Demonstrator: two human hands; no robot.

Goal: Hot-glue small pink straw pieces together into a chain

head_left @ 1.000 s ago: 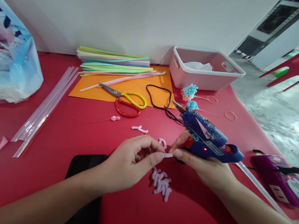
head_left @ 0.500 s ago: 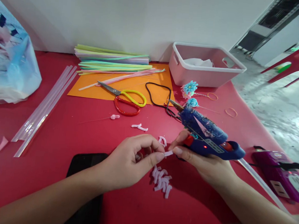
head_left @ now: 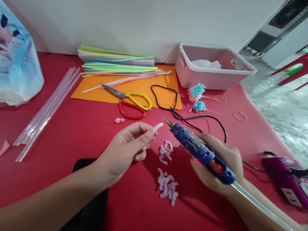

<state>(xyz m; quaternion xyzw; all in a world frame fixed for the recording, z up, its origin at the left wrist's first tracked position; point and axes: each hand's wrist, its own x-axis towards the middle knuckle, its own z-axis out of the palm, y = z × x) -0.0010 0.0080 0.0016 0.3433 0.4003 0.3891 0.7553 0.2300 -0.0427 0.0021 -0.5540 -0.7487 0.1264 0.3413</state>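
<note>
Between thumb and forefinger, my left hand [head_left: 126, 150] pinches a short pale pink piece of pipe cleaner [head_left: 157, 126], its free end pointing up and right. My right hand [head_left: 216, 162] is wrapped round a blue hot glue gun [head_left: 194, 141]. The gun's metal nozzle lies close to the pink piece, with a small gap between them. A clear glue stick [head_left: 266, 209] sticks out of its back end, over my right forearm. Below and between my hands lie two small heaps of bent pink pieces, an upper heap [head_left: 166, 152] and a lower heap [head_left: 168, 187].
Yellow-and-red-handled scissors [head_left: 133, 105] and bundled pipe cleaners [head_left: 117, 65] lie on orange paper [head_left: 84, 89]. A pink basket [head_left: 211, 79], blue flowers [head_left: 198, 89], a purple power socket [head_left: 289, 181], glue sticks [head_left: 47, 113], a plastic bag [head_left: 15, 67] and a black phone-like slab [head_left: 89, 209] surround my hands.
My hands have moved apart, the left up and leftward with the pink piece. The glue gun has turned and come down, its nozzle now near the piece. The right fingers have left the piece.
</note>
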